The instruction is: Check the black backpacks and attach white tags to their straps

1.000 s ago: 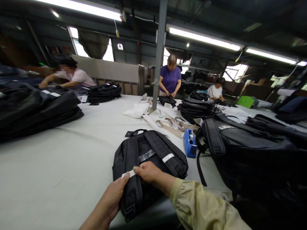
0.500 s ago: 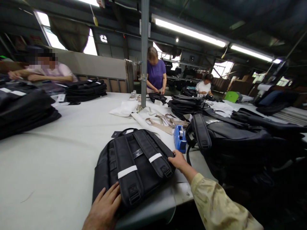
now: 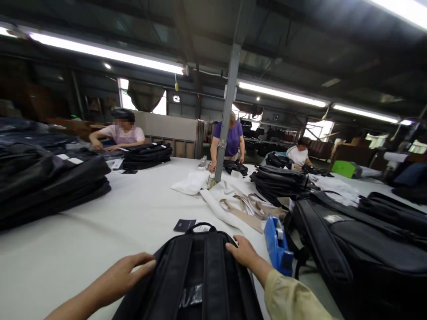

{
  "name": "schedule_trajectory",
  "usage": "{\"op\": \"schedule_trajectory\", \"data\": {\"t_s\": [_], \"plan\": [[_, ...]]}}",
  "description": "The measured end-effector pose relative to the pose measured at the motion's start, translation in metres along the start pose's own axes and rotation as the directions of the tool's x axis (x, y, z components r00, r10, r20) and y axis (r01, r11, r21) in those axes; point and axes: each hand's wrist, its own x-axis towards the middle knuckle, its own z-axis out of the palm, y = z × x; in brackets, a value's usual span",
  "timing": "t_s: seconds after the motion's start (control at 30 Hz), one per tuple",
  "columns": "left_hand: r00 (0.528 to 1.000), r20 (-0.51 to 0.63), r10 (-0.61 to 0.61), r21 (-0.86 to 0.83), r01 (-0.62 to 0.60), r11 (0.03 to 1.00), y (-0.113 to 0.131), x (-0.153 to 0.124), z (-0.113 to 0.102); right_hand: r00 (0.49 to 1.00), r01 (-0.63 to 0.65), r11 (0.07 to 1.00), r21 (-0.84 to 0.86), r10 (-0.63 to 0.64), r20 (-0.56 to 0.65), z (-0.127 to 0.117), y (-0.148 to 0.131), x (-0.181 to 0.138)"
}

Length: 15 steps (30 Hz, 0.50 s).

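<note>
A black backpack (image 3: 196, 271) lies on the white tabletop with its two shoulder straps facing up and its top handle pointing away from me. Its lower end runs out of view. My left hand (image 3: 133, 271) is at its upper left edge, thumb and fingers meeting the side of the bag. At the upper right edge, my right hand (image 3: 243, 252) grips the bag, thumb on top; some fingertips are hidden. By the handle sit a dark hang tag (image 3: 184, 225) and a white label. Just right of my right hand stands a blue tape dispenser (image 3: 277, 249).
Black bags are piled at the left (image 3: 50, 182) and right (image 3: 376, 240). Paper strips (image 3: 247, 213) lie mid-table near a grey post (image 3: 227, 111). Three co-workers (image 3: 233, 138) work around the far side.
The backpack has turned so its top points away from me. Both hands have shifted to its upper sides, the left coming off the strap area. My view has swung left and up.
</note>
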Motion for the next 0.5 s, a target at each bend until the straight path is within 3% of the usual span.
{"op": "schedule_trajectory", "data": {"t_s": [0.17,0.27,0.37,0.43,0.5], "plan": [[0.992,0.102,-0.069,0.040,0.065,0.997,-0.003,0.095,0.031,0.995,0.035,0.999,0.006,-0.035,0.093,0.030,-0.016,0.062],[0.986,0.169,-0.013,-0.060,0.023,0.998,0.001,0.126,0.046,0.974,0.038,0.960,0.277,-0.097,0.203,0.031,-0.011,0.082],[0.943,0.322,0.086,-0.122,-0.049,0.991,0.011,0.146,0.045,0.898,-0.096,0.789,0.607,-0.195,0.395,0.027,-0.013,0.093],[0.886,0.438,0.152,-0.201,-0.068,0.977,0.020,0.158,0.041,0.832,-0.164,0.697,0.698,-0.283,0.477,0.025,-0.021,0.099],[0.848,0.503,0.166,-0.262,-0.033,0.964,0.029,0.168,0.038,0.777,-0.188,0.683,0.706,-0.336,0.533,0.024,-0.031,0.106]]}}
